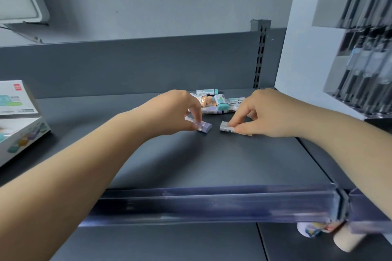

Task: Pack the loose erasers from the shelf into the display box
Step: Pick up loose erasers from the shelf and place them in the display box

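A pile of loose erasers [218,101] in teal, orange and purple lies at the back of the dark shelf [191,165]. My left hand [176,110] pinches a purple eraser [202,127] that rests on the shelf in front of the pile. My right hand [258,112] pinches another eraser [227,128], its barcoded sleeve facing me, also down on the shelf. The display box [19,121] stands at the far left of the shelf with its printed lid raised; its inside is hidden.
A white pen display stand [331,48] fills the right side of the shelf. A clear plastic price rail [212,203] runs along the shelf's front edge. A slotted upright [259,53] rises behind the pile. Some small items [331,233] sit on the lower shelf at right.
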{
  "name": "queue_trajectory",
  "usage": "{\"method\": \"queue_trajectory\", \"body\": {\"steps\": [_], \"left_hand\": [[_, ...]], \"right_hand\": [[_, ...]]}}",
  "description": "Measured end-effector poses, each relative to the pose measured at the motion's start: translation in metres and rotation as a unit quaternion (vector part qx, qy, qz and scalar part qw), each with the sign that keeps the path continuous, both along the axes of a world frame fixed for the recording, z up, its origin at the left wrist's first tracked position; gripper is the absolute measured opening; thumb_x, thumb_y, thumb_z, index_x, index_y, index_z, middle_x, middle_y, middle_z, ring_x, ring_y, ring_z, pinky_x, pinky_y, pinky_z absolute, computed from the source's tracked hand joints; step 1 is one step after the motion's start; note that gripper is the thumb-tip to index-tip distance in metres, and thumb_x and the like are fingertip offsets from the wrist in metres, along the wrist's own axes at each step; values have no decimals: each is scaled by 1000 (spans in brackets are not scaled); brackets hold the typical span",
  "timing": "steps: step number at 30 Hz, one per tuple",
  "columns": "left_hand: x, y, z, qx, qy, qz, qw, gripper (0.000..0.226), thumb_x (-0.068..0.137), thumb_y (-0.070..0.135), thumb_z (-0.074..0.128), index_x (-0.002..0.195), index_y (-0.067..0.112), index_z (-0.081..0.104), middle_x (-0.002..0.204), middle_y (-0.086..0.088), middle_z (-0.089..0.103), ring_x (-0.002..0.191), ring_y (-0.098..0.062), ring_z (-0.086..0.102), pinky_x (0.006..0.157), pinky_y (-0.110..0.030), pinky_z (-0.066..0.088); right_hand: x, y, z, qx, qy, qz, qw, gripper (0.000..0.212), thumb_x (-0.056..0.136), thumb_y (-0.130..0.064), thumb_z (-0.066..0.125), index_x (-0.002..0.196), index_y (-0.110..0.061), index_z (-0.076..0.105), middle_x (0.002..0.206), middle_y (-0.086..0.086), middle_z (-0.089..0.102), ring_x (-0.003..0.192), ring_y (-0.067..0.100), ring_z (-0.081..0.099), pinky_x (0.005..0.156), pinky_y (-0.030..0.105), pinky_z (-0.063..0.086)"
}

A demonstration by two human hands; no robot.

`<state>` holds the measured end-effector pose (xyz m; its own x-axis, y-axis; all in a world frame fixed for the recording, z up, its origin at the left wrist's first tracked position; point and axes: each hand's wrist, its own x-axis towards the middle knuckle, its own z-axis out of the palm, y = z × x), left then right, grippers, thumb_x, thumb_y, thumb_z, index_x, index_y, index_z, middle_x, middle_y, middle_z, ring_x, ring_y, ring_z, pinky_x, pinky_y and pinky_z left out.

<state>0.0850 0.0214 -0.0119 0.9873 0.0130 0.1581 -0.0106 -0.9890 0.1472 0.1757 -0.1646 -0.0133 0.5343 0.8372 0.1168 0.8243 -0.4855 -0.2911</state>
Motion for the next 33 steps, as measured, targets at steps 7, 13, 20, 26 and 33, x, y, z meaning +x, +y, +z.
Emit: {"method": "queue_trajectory", "body": {"steps": [7, 13, 20, 26, 33], "left_hand": [[-1, -8, 0, -37, 60, -19, 997, 26, 79, 26, 68, 105, 25, 63, 86, 10, 58, 86, -14, 57, 74, -24, 44], [-9, -12, 2, -49, 67, -15, 996, 28, 75, 23, 71, 102, 22, 66, 74, 21, 49, 79, -12, 51, 69, -23, 42], [-41, -5, 11, -138, -10, -4, 990, 10, 74, 16, 70, 83, 19, 66, 76, 12, 69, 65, -15, 62, 63, -27, 50], [-85, 19, 32, -210, -133, 51, 967, 18, 77, 19, 69, 91, 31, 66, 85, 4, 66, 65, -11, 62, 66, -33, 54], [-149, 70, 40, -307, -218, 112, 920, 18, 68, 20, 77, 83, 21, 66, 65, 10, 62, 64, -15, 54, 60, -16, 42]], "right_hand": [[-2, 8, -5, -62, -21, -21, 998, 39, 82, -28, 63, 121, -23, 56, 93, -10, 61, 63, -5, 42, 64, 22, 36], [-11, 12, -1, -72, 7, -32, 997, 20, 78, -22, 66, 98, -24, 64, 76, -14, 58, 59, -2, 45, 50, 16, 30], [-28, 17, 6, -10, 48, 1, 999, 15, 79, -17, 65, 93, -21, 60, 77, -5, 65, 55, 2, 60, 64, 27, 51], [-57, 36, 23, 145, 102, 53, 983, 11, 76, -18, 68, 83, -27, 66, 50, -24, 59, 45, 0, 51, 45, 8, 36], [-108, 91, 26, 234, 217, 105, 942, 12, 66, -22, 68, 78, -18, 68, 82, 4, 74, 78, 27, 64, 81, 41, 50]]}}
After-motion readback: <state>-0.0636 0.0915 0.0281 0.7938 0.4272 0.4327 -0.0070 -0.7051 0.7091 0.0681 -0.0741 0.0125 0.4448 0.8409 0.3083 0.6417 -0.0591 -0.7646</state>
